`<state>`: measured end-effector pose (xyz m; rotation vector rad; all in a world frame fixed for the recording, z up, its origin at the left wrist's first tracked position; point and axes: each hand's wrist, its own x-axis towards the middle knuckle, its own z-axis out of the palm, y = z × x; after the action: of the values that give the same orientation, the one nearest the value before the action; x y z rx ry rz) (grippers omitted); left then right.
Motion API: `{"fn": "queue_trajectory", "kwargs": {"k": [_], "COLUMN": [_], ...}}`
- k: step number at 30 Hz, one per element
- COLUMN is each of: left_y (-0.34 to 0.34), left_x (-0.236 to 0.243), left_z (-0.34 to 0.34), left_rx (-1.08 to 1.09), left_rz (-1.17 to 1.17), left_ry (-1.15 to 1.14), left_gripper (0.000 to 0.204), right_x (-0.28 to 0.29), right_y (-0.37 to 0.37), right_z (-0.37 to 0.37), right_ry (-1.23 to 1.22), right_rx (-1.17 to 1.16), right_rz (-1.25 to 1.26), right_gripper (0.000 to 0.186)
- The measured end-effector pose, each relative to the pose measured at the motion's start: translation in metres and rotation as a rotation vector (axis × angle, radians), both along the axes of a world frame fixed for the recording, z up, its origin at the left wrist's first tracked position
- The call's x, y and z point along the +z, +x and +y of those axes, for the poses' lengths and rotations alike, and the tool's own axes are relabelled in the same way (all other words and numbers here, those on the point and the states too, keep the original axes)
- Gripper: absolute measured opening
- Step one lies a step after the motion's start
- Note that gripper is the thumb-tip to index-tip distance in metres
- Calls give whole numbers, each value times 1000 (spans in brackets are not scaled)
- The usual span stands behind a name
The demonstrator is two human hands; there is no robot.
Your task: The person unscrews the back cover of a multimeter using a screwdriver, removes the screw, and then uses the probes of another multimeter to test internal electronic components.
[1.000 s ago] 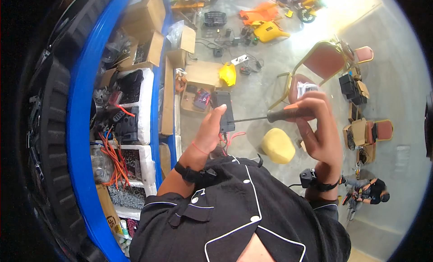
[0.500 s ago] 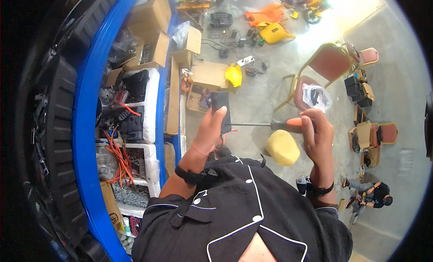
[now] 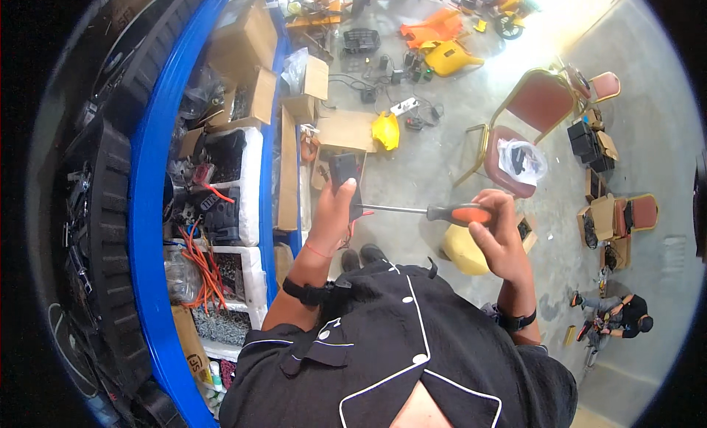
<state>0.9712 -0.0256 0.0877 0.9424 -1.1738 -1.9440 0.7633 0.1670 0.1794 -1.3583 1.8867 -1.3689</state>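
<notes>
Screwdriver (image 3: 420, 211) tip: hidden behind left hand (image 3: 335, 214). Black part (image 3: 343, 170): lower half covered by fingers; kind unclear.

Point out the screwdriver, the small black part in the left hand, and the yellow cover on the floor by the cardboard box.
screwdriver (image 3: 465, 214), head view, orange-and-black handle.
small black part (image 3: 342, 168), head view, upper face.
yellow cover (image 3: 385, 131), head view, middle of shell.

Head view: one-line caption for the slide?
Standing person's left hand holds a small black part while the right hand drives an orange-handled screwdriver into it, above a cluttered concrete floor.
</notes>
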Motion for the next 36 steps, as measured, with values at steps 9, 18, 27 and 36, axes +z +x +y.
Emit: {"fn": "queue_trajectory", "kwargs": {"k": [9,18,27,36], "left_y": [6,7,5,-8], "left_x": [-7,-9,-16,-8], "left_z": [-6,-9,-10,-11], "left_rx": [-15,35,70,116], "left_rz": [-75,-117,-160,-266], "left_ry": [-99,-122,-98,-198], "left_gripper": [32,35,35,31], "right_x": [-16,-22,-44,-45], "right_y": [-4,-14,-30,-39], "right_z": [-5,-13,-17,-14], "right_ry": [206,279,270,193], "right_rx": [-151,-4,-9,68], "right_rz": [-17,-185,-69,-293], "right_gripper": [26,31,21,36]}}
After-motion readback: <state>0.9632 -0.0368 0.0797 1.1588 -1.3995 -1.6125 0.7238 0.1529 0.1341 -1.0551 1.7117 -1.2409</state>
